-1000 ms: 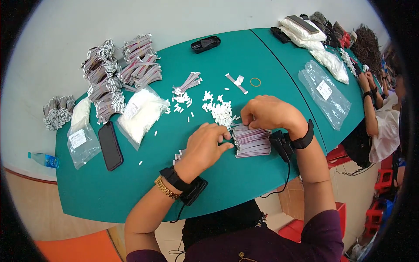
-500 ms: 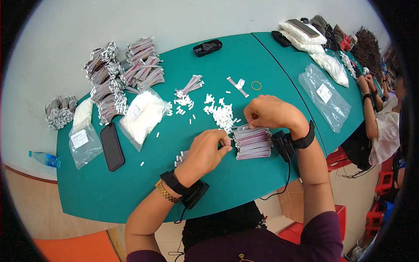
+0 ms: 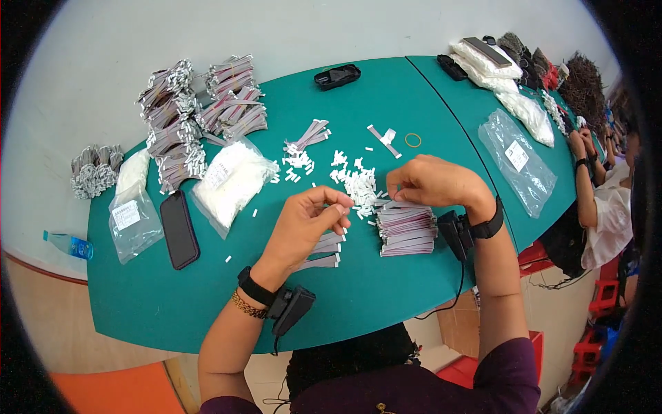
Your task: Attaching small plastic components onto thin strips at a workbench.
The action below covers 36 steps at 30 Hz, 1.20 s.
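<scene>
Toward the front edge of the table point(image 3: 372, 297), white-ended grey-purple strips point(image 3: 408, 233), aligned, with green surface before them. Right hand point(image 3: 439, 181) curled at their far end, left hand point(image 3: 308, 222) pinched above looser strips point(image 3: 323, 262); anything grasped: cannot tell. Close beyond, white pieces point(image 3: 360, 186) crowding the way; farther left, bundles point(image 3: 169, 131).

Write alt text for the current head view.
A person's right hand is at the far edge of stacked grey ribbon cables on a green table; the left hand is beside loose white pieces. Bundled cables and a phone lie farther left.
</scene>
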Motion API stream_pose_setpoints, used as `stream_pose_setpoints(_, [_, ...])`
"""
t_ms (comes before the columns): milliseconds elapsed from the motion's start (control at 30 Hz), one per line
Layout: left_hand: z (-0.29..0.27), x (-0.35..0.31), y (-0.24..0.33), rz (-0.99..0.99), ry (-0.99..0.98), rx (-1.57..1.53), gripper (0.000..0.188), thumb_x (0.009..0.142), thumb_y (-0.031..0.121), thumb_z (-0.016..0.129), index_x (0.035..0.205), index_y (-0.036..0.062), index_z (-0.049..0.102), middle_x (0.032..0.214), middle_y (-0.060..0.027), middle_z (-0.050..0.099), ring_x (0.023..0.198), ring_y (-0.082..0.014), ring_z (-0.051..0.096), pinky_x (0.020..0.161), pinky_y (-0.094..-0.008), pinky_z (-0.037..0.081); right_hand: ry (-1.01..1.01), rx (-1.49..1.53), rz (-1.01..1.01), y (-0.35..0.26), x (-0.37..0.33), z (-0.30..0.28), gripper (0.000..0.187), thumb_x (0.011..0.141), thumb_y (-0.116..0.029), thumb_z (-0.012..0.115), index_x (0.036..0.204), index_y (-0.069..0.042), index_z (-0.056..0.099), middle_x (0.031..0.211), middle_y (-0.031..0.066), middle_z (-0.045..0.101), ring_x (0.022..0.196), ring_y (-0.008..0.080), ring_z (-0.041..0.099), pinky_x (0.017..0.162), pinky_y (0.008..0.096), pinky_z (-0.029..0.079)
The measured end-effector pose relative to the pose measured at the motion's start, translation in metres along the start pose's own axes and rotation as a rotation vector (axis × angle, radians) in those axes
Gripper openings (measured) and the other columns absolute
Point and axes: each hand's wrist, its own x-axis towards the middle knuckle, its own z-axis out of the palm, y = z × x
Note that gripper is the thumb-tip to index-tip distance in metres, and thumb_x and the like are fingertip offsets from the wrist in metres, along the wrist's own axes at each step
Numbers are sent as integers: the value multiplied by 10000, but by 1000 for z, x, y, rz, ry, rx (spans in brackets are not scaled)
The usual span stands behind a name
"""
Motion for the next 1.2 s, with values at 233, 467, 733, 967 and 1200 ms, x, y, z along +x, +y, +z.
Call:
stream_pose_setpoints(233, [0,-4,-5,-26,50,-52,114,834,58,585,927,-7,596,810,-32,591,723,-95,572,674,-221,471,87,144,-196,6,5,2,62,817,-70,571,837,-12,568,747,73,629,660,176,611,615,272,479])
stream_pose_setpoints(467, [-6,-7,-11,47,80,-70,134,833,71,597,943,-4,590,787,-29,589,695,-89,556,638,-222,459,28,897,-45,-16,18,17,111,884,-102,526,874,9,533,738,87,630,636,127,619,585,219,495])
stream_pose_setpoints(733, [-6,-9,-13,120,189,-129,134,826,70,615,931,-11,600,759,-22,596,644,-66,540,577,-199,449,130,1116,-47,-38,29,47,124,894,-112,523,878,10,524,721,85,625,631,126,622,578,218,504])
stream_pose_setpoints(967, [-7,-10,-13,120,202,-82,128,842,102,598,910,-7,593,768,-19,585,656,-66,525,588,-202,430,226,1098,-60,-43,30,60,134,897,-113,519,890,18,548,726,71,625,644,120,624,571,204,495])
stream_pose_setpoints(1200, [-4,-10,-12,123,197,-80,118,844,97,593,896,-9,595,770,-21,588,647,-65,522,586,-198,429,234,1099,-37,-45,30,65,147,891,-111,531,863,24,581,734,63,631,654,114,630,539,183,473])
